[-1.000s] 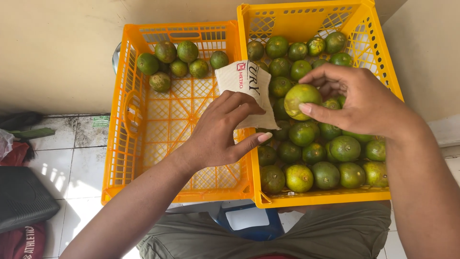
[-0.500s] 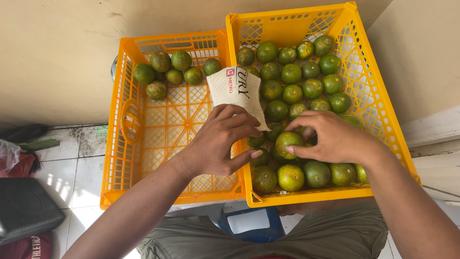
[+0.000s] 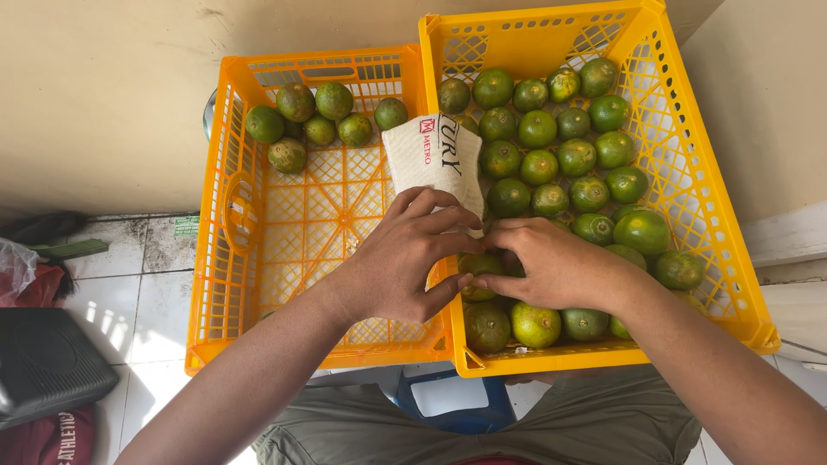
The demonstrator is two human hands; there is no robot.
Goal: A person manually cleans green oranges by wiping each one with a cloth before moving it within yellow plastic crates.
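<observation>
My left hand (image 3: 401, 258) grips a white cloth (image 3: 435, 155) over the wall between two yellow crates. My right hand (image 3: 551, 263) closes around a green citrus fruit (image 3: 479, 263), pressed against my left fingers and the lower end of the cloth; most of that fruit is hidden. The right crate (image 3: 715, 215) is packed with green citrus fruits (image 3: 551, 164). The left crate (image 3: 226, 258) holds several green fruits (image 3: 314, 116) at its far end only.
Both crates stand side by side in front of my knees, against a beige wall. A blue stool top (image 3: 448, 400) shows below them. A dark bag (image 3: 43, 362) and red cloth (image 3: 34, 284) lie on the tiled floor at left.
My right hand has carried a green fruit down from above the right crate to its near left corner, where it now meets my left hand and the cloth.
</observation>
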